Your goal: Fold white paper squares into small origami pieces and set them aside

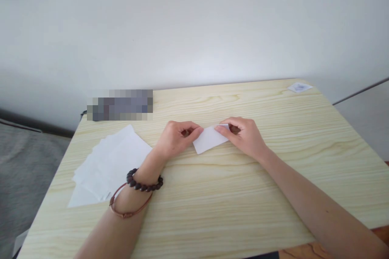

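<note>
A small folded piece of white paper (209,139) lies on the light wooden table (243,194) near its middle. My left hand (176,136) has its fingers curled, and the fingertips pinch the paper's left end. My right hand (244,134) is also curled, and presses and grips the paper's right end. A dark bead bracelet and a thin red cord sit on my left wrist.
A loose stack of white paper sheets (106,166) lies on the table's left side. A small printed slip (300,87) rests at the far right corner. A blurred object (119,105) stands at the far left edge. A white wall rises behind the table.
</note>
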`<state>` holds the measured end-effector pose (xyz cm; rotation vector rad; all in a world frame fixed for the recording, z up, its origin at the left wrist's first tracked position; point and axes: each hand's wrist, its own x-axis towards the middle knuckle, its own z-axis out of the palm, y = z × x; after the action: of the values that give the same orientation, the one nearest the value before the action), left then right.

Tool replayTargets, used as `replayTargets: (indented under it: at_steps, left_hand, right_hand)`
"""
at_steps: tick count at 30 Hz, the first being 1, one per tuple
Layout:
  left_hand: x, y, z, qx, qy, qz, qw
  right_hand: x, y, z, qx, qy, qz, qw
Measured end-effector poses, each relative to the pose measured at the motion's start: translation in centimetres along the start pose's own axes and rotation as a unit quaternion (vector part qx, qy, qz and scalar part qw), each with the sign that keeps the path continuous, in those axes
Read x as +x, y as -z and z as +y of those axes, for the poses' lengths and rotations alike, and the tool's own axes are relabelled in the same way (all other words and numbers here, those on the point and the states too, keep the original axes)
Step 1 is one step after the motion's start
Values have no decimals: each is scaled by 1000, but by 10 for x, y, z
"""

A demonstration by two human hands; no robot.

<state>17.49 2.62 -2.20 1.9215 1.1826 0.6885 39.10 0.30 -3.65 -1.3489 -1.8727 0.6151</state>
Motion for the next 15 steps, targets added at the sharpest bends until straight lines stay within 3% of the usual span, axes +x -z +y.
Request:
replayTargets:
  at_steps: [4, 7, 12, 15]
  left_hand:
    - [1, -2, -3, 65, -28, 21, 997]
    - [2, -3, -4, 108, -60, 22, 992]
    - [5, -4, -9, 168, -185, 17, 968]
    - [6, -4, -13, 195, -206, 30, 958]
  right_hand:
    - [1, 0, 5, 35, -50, 27, 998]
    - [1, -1, 5, 20, -36, 23, 999]
    - [3, 0, 2, -28, -2, 19, 999]
    - [4, 2, 2, -49, 31, -11, 998]
